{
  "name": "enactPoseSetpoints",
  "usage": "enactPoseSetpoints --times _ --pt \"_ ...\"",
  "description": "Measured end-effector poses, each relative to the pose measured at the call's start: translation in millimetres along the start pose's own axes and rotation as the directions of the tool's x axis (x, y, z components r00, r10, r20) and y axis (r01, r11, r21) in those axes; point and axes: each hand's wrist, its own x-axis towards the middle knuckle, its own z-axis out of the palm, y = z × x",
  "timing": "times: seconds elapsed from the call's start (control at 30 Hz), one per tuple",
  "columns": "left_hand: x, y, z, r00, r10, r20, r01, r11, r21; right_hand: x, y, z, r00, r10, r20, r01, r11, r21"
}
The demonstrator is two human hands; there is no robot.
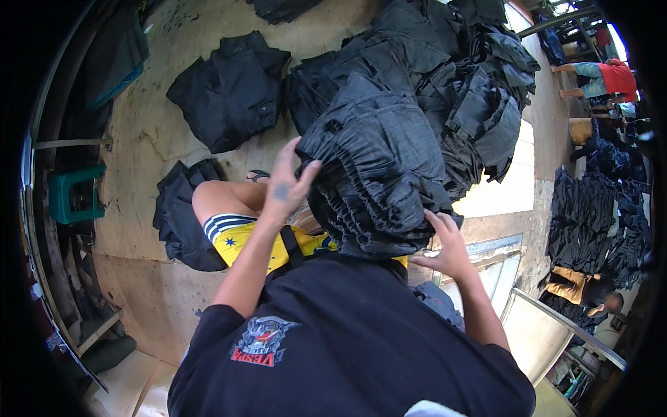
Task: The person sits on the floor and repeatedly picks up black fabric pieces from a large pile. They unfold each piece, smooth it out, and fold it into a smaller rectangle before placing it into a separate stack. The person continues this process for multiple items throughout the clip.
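Note:
A thick stack of black denim garments with gathered elastic waistbands (375,160) rests in front of me, over my lap. My left hand (285,182) is at the stack's left side, fingers spread, with its fingertips at the cloth's edge. On the lower right corner lie the fingertips of my right hand (448,249); its thumb stands apart below them. Both hands are open, and neither is wrapped round the cloth. Behind the stack, a large heap of black garments (479,90) covers the floor.
Folded black garments (233,90) lie at the far left, and another dark pile (182,215) is beside my knee. A green plastic stool (76,193) stands at the left. At right are a metal-edged frame (570,323), dark clothing heaps (587,215) and other people.

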Motion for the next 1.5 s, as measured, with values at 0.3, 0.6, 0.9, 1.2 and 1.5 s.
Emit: enactPoseSetpoints --times 0.3,0.6,0.9,1.2,1.5 --pt "9.2 65.5 11.0 0.986 0.129 -0.105 -0.077 0.914 0.399 126.5 -46.4 -75.7 0.898 -0.004 -0.440 0.025 0.999 0.043" --pt "13.7 80.8 37.3 0.919 -0.282 0.276 0.286 0.958 0.024 167.6 -112.9 2.2 0.993 -0.056 0.108 0.095 0.911 -0.400" --pt "15.8 136.4 39.0 0.917 -0.260 0.302 0.377 0.815 -0.441 156.1 -59.1 -62.3 0.993 0.034 0.109 -0.106 0.621 0.777" --pt "17.2 170.7 15.2 0.937 -0.157 0.311 0.297 0.828 -0.476 141.0 -85.4 -99.3 0.987 0.160 -0.022 -0.063 0.505 0.861" --pt "11.2 181.7 6.1 0.914 -0.111 0.391 0.403 0.130 -0.906 152.2 -178.7 -57.8 0.848 -0.376 -0.374 0.440 0.893 0.098"
